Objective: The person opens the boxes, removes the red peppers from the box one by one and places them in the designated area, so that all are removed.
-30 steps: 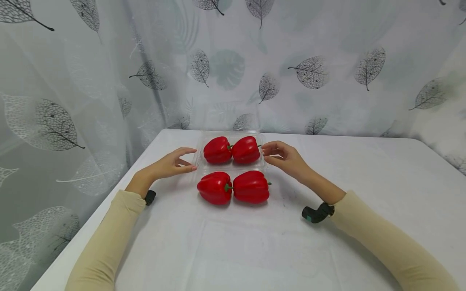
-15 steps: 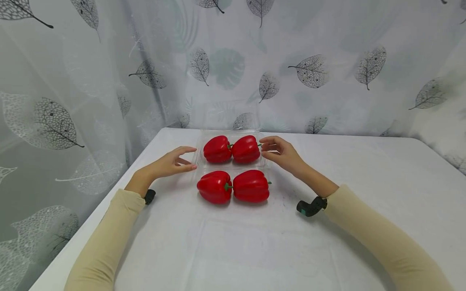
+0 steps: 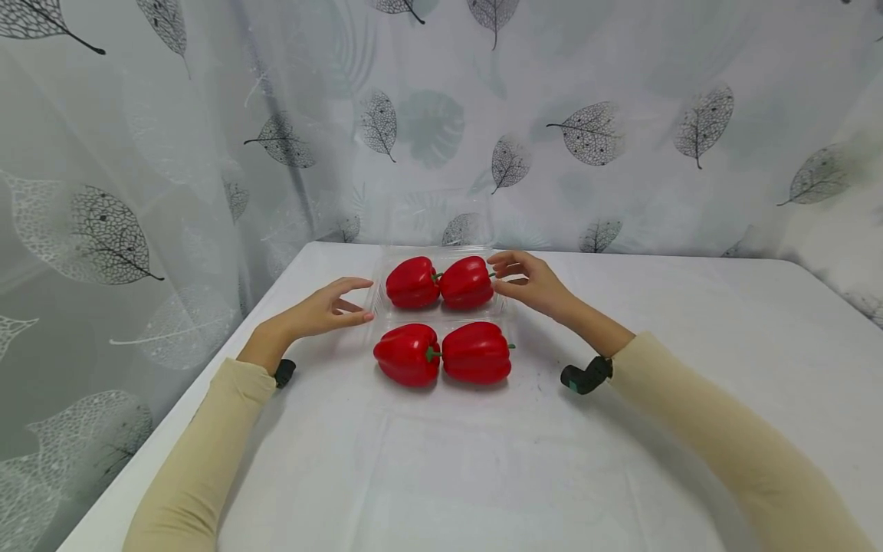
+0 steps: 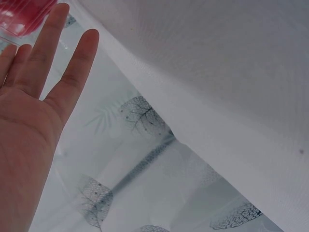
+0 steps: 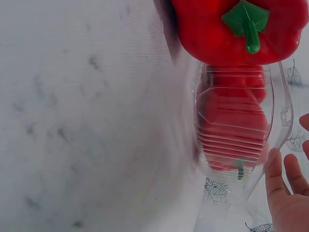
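Flanking a clear container (image 3: 441, 315) in the head view are a person's left hand (image 3: 324, 308), at its nine o'clock, and right hand (image 3: 530, 285), at its three o'clock. Both hands are released: neither grasps a pepper. The left hand has its thumb and fingers spread apart, fingertips pointing to three o'clock at the near side of the container; whether they touch it I cannot tell. Its own wrist view shows the bare palm. The right hand curves loosely, a gap between thumb and fingers, fingertips at the container's rim; in its wrist view one fingertip overlaps that rim, though contact is unclear.

Inside the container lie two red peppers, a left inner pepper (image 3: 410, 283) toward nine o'clock and a right inner pepper (image 3: 465, 283) toward three o'clock, both with green stems pointing about three o'clock. Outside, on the white table (image 3: 441, 475), two more rest side by side: the left outer pepper (image 3: 403, 355) at the container's seven o'clock and the right outer pepper (image 3: 477, 353) at its five o'clock, their stems also toward three o'clock. A black device (image 3: 586, 376) sits below the right wrist, and a smaller dark one (image 3: 284, 373) below the left. Beige sleeves (image 3: 710, 429) run off toward four and eight o'clock. Beyond the table, at twelve o'clock, hangs a leaf-printed curtain (image 3: 441, 130).
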The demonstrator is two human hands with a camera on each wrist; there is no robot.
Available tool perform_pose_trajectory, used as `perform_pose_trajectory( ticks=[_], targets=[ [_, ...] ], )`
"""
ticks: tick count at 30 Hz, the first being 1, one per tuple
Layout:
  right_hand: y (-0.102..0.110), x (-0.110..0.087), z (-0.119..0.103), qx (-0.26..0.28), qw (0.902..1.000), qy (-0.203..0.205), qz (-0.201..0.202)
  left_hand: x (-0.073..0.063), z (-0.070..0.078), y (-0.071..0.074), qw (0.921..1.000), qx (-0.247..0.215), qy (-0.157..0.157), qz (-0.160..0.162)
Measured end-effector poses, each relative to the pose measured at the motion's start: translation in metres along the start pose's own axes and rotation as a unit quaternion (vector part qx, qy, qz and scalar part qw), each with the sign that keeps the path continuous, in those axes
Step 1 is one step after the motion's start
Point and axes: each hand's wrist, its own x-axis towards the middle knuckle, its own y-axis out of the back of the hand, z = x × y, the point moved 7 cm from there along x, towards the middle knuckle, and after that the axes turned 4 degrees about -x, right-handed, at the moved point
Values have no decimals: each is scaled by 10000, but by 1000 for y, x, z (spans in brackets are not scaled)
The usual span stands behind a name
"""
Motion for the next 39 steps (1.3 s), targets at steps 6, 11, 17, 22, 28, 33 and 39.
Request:
perform_pose_trajectory(
  ticks=[6, 11, 17, 22, 28, 33, 39],
  targets=[
    [-2, 8, -1, -42, 10000, 30, -82, -1, 1, 0, 10000, -7, -20, -12],
    [-4, 15, 2, -157, 9997, -93, -165, -1, 2, 0, 10000, -16, -28, 4],
    [-5, 23, 6, -309, 9989, -179, -291, 0, 3, 0, 10000, -22, -14, 13],
    [-5, 26, 6, -396, 9979, -108, -491, 0, 2, 0, 10000, -21, -3, 23],
    [-7, 31, 6, -465, 9968, -73, -648, 1, 1, 0, 10000, -26, -8, 26],
    [-11, 36, 9, -716, 9944, -113, -773, 2, 0, 0, 10000, -30, -33, 32],
    [-16, 40, 7, -1115, 9895, -215, -891, 4, 0, 0, 10000, -67, -36, 28]
  ],
)
